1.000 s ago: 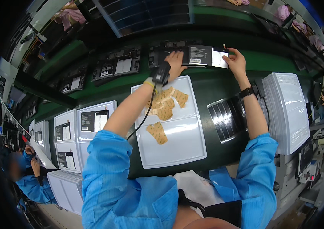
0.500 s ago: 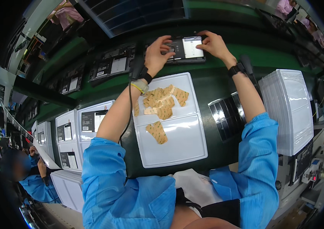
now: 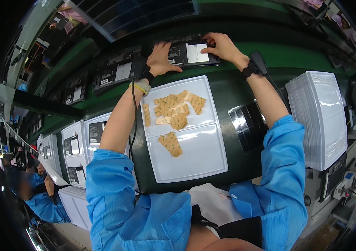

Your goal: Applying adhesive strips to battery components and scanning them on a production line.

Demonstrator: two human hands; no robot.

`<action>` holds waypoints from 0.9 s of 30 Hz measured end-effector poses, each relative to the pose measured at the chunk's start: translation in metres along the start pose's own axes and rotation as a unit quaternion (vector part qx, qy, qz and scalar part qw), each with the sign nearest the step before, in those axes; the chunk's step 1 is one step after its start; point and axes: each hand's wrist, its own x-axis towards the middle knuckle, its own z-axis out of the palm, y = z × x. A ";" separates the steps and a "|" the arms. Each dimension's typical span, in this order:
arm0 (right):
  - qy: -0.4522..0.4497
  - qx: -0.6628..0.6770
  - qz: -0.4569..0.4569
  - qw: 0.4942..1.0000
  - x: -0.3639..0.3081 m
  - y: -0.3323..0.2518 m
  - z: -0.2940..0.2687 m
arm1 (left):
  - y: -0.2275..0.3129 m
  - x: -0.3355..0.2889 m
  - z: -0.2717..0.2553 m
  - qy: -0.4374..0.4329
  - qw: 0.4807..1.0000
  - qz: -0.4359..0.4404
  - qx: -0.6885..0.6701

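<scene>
A flat black electronic device (image 3: 214, 61) lies at the far side of the bench, with a black battery (image 3: 177, 54) and a white panel (image 3: 195, 54) in it. Across the device's left part my left hand (image 3: 161, 60) lies with its fingers stretched, the thumb pointing right along the near edge. At the right end, the thumb of my right hand (image 3: 224, 47) rests on the white panel while its bent fingers reach the far edge, apart from the thumb. Nearer me, a white plastic tray (image 3: 190, 157) bears several tan, green-printed adhesive pieces (image 3: 171, 106).
More black devices (image 3: 113, 75) stand on the green line leftward. White trays with batteries (image 3: 74, 144) lie at the left, a tall stack of white trays (image 3: 322, 119) at the right. A cable (image 3: 132, 125) hangs beside my left forearm. A co-worker (image 3: 39, 196) sits at the far left.
My left hand has gone from curled fingers to lying flatter across the device. Both hands and the device appear slightly further left; the view has shifted a little too.
</scene>
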 end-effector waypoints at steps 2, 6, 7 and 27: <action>-0.002 -0.091 -0.105 0.990 -0.005 -0.004 0.001 | -0.004 0.000 -0.003 -0.021 1.000 -0.009 0.017; -0.021 -0.147 -0.148 0.978 -0.014 -0.001 0.002 | -0.004 0.010 -0.010 -0.046 0.997 0.023 0.061; -0.037 -0.151 -0.129 0.979 -0.013 -0.001 0.002 | -0.002 0.009 -0.012 -0.045 0.997 0.020 0.061; -0.054 -0.366 -0.177 0.912 -0.033 -0.038 0.057 | -0.045 -0.042 0.023 -0.037 0.996 0.049 0.058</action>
